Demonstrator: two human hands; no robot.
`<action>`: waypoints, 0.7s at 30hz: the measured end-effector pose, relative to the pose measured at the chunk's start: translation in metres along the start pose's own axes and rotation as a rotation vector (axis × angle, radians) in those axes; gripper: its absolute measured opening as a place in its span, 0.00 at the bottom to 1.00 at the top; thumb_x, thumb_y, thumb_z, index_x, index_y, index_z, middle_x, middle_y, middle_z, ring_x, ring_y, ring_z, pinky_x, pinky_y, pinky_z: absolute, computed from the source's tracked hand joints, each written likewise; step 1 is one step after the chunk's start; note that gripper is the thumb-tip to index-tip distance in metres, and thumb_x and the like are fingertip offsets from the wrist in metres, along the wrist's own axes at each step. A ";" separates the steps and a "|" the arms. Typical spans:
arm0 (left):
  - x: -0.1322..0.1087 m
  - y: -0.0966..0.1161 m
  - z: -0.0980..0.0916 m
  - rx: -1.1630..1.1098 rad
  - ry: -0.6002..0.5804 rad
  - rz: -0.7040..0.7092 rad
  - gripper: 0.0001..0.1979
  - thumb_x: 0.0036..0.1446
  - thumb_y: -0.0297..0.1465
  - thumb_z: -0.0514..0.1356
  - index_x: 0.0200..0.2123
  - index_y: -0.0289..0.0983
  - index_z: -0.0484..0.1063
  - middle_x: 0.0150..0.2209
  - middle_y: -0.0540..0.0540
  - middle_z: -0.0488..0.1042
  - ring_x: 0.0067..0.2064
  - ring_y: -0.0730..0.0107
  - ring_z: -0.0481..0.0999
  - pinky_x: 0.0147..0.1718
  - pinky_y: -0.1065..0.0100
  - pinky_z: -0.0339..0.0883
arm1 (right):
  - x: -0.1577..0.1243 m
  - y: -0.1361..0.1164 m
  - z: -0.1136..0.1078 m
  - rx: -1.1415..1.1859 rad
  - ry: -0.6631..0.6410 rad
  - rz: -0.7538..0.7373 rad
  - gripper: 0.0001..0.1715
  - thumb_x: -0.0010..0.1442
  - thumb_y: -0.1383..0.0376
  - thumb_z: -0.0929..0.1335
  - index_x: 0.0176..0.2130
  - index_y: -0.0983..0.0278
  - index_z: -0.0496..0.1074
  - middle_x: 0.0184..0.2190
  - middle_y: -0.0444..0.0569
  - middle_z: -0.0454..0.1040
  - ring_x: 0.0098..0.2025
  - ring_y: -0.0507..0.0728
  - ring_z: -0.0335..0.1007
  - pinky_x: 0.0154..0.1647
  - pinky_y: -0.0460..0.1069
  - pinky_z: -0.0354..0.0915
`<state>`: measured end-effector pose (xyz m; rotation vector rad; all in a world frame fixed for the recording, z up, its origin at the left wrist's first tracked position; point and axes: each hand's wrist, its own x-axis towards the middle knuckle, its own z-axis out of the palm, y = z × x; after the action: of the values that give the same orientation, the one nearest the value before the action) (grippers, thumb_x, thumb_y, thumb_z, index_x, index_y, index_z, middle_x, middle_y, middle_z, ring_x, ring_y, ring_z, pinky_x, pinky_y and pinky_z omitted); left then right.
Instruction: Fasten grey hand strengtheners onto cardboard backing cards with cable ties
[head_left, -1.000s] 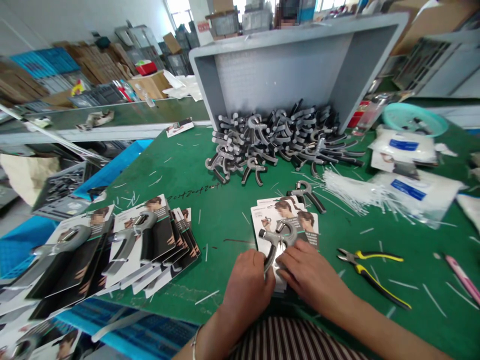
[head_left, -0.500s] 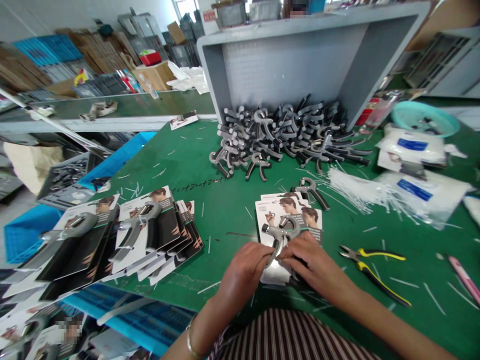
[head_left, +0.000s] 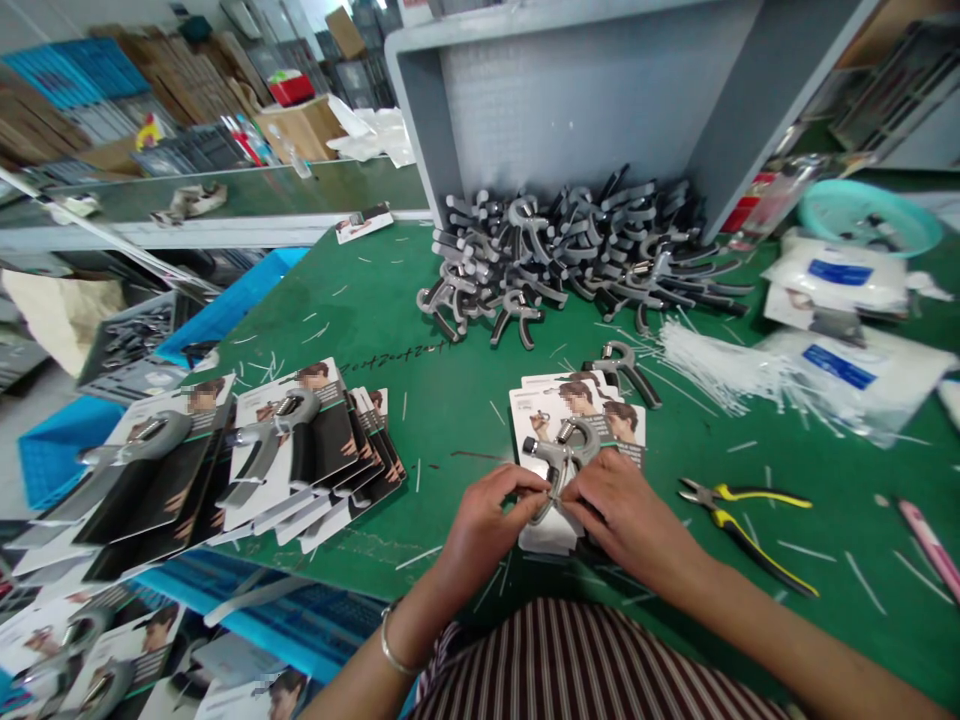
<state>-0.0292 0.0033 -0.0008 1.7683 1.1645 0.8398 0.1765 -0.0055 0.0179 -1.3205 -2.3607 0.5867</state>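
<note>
My left hand (head_left: 491, 520) and my right hand (head_left: 622, 515) meet over a grey hand gripper (head_left: 561, 452) that lies on a printed backing card (head_left: 544, 415). Both hands pinch at the gripper's handles; the fingers are curled and pressed together on it. More cards lie stacked under the top one. A single loose hand gripper (head_left: 626, 368) rests just behind the cards.
A pile of grey hand grippers (head_left: 570, 260) spills from a tipped grey bin (head_left: 570, 100). Carded grippers (head_left: 247, 455) fan out at the left. Yellow-handled pliers (head_left: 742, 525), white cable ties (head_left: 720, 370), plastic bags (head_left: 847, 290) and a teal bowl (head_left: 870, 215) lie at the right on the green table (head_left: 420, 400).
Both hands have slid slightly up the card and closed in on the gripper's handles. The camera has tipped downward a little.
</note>
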 end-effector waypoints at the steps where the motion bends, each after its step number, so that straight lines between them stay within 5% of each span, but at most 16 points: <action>1: 0.000 0.000 0.000 0.004 -0.003 0.004 0.05 0.58 0.25 0.63 0.38 0.39 0.77 0.37 0.50 0.78 0.40 0.70 0.76 0.43 0.71 0.66 | 0.000 0.000 -0.001 -0.006 -0.007 -0.005 0.12 0.68 0.62 0.63 0.33 0.61 0.69 0.32 0.49 0.74 0.38 0.61 0.63 0.41 0.56 0.58; 16: 0.002 0.007 -0.009 0.064 -0.137 0.116 0.05 0.62 0.26 0.60 0.40 0.37 0.75 0.38 0.48 0.77 0.41 0.70 0.75 0.45 0.70 0.65 | 0.004 0.001 0.000 0.046 -0.005 -0.057 0.12 0.69 0.62 0.62 0.35 0.64 0.71 0.33 0.50 0.73 0.40 0.60 0.62 0.44 0.54 0.57; 21: 0.005 0.005 -0.008 -0.003 -0.078 -0.084 0.03 0.59 0.27 0.63 0.37 0.36 0.74 0.34 0.49 0.78 0.36 0.71 0.76 0.39 0.72 0.67 | 0.007 0.001 -0.002 0.060 0.001 -0.094 0.13 0.69 0.62 0.62 0.35 0.64 0.71 0.33 0.50 0.72 0.39 0.60 0.61 0.43 0.54 0.57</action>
<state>-0.0326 0.0093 0.0075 1.7217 1.1772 0.7161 0.1748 0.0009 0.0196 -1.1766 -2.3698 0.6234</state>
